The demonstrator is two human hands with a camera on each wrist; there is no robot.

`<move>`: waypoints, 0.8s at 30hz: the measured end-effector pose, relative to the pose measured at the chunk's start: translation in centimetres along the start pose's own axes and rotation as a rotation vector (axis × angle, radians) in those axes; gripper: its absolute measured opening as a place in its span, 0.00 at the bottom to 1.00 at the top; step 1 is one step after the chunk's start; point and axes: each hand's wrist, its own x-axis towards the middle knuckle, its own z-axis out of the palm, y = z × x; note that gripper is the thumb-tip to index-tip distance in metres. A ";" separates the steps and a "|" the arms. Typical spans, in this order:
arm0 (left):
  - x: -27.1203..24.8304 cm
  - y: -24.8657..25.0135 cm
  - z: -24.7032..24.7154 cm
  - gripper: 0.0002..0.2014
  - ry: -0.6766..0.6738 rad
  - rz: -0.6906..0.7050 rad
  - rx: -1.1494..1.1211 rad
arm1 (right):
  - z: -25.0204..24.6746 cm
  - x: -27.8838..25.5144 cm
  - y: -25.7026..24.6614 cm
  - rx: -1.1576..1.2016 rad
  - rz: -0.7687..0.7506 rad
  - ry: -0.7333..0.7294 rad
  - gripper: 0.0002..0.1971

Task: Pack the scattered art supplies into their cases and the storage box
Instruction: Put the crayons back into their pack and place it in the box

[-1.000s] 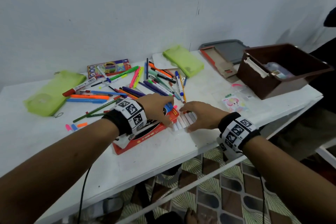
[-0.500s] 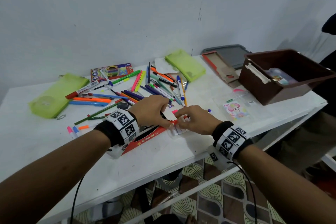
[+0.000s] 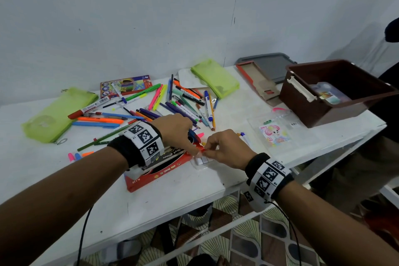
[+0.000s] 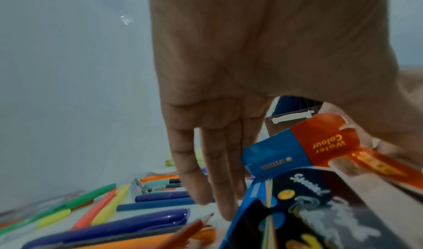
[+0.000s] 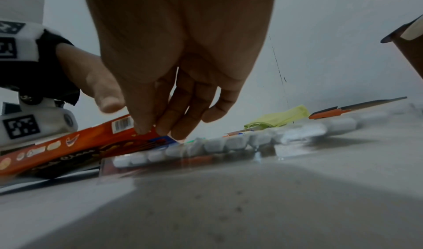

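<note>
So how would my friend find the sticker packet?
Start at the brown box on the table's right end. Just in front of it lies a clear flat packet. It alone shows a pink cartoon picture.

Both forearms reach in from the near edge and meet at mid-scene, each wrist wrapped in a black band with square-patterned white markers. The left hand (image 3: pixel 174 129) arches palm down, three fingers (image 4: pixel 219 177) extended straight downward (the thumb is out of sight). The right hand (image 3: pixel 226 149) points left, thumb and fingertips (image 5: pixel 146 126) pinched together.
</note>
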 end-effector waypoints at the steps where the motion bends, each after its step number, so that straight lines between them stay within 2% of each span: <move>1: 0.2 0.0 0.0 0.48 0.010 -0.015 -0.025 | 0.0 -0.1 0.0 -0.004 0.004 0.007 0.07; 3: 0.3 0.1 -0.1 0.46 0.056 -0.013 -0.073 | 0.0 -0.2 0.1 -0.009 0.006 0.018 0.08; 8: -0.1 0.8 0.1 0.41 0.195 0.098 -0.068 | -0.1 -0.1 0.4 0.023 0.030 0.069 0.10; 12: -0.3 1.1 -0.1 0.40 0.236 0.062 -0.081 | -0.1 -0.1 0.6 0.010 0.033 0.069 0.11; 16: 0.0 1.9 0.2 0.28 0.323 0.011 -0.113 | -0.1 0.1 1.0 0.042 0.065 0.050 0.08; 18: 0.3 2.0 0.5 0.26 0.273 -0.016 -0.139 | -0.4 0.1 1.2 0.056 0.087 0.044 0.10; 24: 0.0 2.6 0.6 0.31 0.067 -0.036 -0.120 | -0.3 -0.1 0.9 0.017 0.082 -0.026 0.15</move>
